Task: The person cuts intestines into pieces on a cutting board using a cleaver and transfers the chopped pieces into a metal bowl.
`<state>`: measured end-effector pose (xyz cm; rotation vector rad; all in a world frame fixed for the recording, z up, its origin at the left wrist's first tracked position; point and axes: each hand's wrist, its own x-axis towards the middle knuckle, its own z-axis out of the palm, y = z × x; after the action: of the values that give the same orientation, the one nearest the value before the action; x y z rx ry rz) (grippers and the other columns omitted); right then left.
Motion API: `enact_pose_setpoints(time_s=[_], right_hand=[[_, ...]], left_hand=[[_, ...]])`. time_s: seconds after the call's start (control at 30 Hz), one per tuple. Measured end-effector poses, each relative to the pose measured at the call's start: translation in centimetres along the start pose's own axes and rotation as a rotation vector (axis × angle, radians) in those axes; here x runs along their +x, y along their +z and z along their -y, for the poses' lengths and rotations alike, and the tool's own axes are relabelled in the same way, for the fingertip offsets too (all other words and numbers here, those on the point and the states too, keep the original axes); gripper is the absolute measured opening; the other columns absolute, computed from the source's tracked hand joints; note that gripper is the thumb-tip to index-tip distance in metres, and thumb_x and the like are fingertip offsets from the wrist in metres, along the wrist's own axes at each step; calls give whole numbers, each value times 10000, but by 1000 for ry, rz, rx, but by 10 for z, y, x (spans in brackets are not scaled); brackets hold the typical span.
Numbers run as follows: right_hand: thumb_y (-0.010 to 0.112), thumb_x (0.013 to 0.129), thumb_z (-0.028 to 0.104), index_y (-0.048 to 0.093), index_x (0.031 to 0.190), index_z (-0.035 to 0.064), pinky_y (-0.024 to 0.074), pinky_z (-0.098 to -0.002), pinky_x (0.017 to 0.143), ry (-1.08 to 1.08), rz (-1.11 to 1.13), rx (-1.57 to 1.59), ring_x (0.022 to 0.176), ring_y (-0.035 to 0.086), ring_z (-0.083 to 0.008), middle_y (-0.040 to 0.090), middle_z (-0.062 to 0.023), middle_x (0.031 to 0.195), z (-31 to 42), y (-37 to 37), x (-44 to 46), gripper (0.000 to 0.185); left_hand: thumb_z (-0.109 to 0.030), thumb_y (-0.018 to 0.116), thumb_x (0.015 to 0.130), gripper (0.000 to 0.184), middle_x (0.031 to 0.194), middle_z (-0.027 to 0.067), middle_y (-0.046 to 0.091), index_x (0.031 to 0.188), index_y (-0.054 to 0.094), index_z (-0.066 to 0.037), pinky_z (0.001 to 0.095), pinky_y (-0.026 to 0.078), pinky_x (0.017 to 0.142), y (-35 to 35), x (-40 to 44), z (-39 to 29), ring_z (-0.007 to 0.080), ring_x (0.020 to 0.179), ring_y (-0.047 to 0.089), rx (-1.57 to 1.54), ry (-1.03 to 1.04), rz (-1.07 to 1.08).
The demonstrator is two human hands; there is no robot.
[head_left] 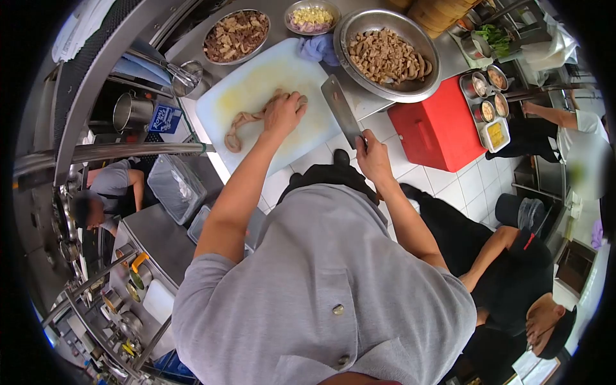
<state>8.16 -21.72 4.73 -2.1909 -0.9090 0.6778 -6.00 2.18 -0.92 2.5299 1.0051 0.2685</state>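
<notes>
A long, pale, curled strip of meat, possibly intestine (239,128), lies on the white cutting board (301,138). My left hand (284,115) presses down over its far end with curled fingers, hiding that part. In my right hand (373,157) is a cleaver (341,109), gripped by its handle. The blade points away from me at the board's right edge, apart from the meat. Behind the board stand a bowl of chopped cooked meat (221,51) and a large metal basin (343,48) of brown cut pieces. A blue cloth (319,50) is bunched between them.
A small bowl of chopped garlic and onion (312,18) stands at the back. On the right, a red box (427,131) sits beside several food containers. Co-workers are at left, far right and close behind my right side, one in black clothes (507,282). A bin (176,186) stands left.
</notes>
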Motion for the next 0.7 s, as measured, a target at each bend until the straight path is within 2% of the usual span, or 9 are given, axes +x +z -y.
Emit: enact_pose_setpoints(time_s=[0.03, 0.17, 0.23, 0.33, 0.5, 0.57, 0.7], right_hand=[[576, 1036, 198, 562, 1067, 10, 477, -594, 676, 6, 6, -2, 809, 655, -538, 665, -305, 769, 1, 1, -1, 190], [566, 1039, 195, 537, 1068, 23, 473, -620, 665, -25, 12, -11, 773, 645, -549, 663, -305, 746, -6, 17, -2, 177], [564, 1039, 198, 530, 1069, 28, 474, -628, 665, -54, 5, -33, 761, 643, -550, 661, -303, 736, -7, 20, 1, 175], [563, 1040, 202, 531, 1080, 37, 485, -637, 678, -80, -1, -51, 758, 643, -551, 660, -304, 738, 1, 17, 2, 173], [528, 1060, 281, 542, 1095, 67, 497, -649, 700, -70, 52, -285, 790, 657, -544, 685, -297, 785, 4, 17, 7, 217], [520, 1063, 295, 542, 1100, 77, 501, -646, 704, -74, 65, -313, 791, 662, -539, 689, -291, 786, 5, 13, 8, 222], [509, 1069, 299, 538, 1105, 96, 509, -634, 709, -69, 106, -326, 787, 668, -530, 694, -281, 788, 18, 2, 2, 209]], left_hand=[[-397, 670, 969, 325, 1059, 132, 673, 1072, 691, -90, 491, 537, 832, 0, -9, -3, 360, 963, 679, 23, 52, -78], [-390, 659, 976, 312, 1076, 94, 657, 1104, 730, -114, 460, 527, 884, 5, -30, -3, 329, 1010, 659, -55, 49, -86], [-327, 651, 981, 270, 1074, 66, 658, 1122, 748, -119, 446, 523, 907, 11, -36, -1, 311, 1005, 638, 55, 96, -105], [-255, 662, 971, 241, 1066, 55, 652, 1146, 744, -111, 443, 520, 927, 18, -41, -5, 298, 1011, 617, -42, 165, -145], [-183, 695, 923, 238, 1081, 53, 658, 1144, 743, -107, 436, 520, 942, 24, -30, -6, 296, 1021, 620, -111, 233, -147], [-170, 708, 905, 243, 1087, 56, 668, 1136, 744, -104, 432, 520, 946, 23, -32, -8, 297, 1019, 626, -135, 235, -112], [-111, 702, 880, 218, 1062, 79, 699, 1092, 747, -84, 433, 530, 934, 33, -42, -8, 308, 1011, 646, -213, 178, -204]])
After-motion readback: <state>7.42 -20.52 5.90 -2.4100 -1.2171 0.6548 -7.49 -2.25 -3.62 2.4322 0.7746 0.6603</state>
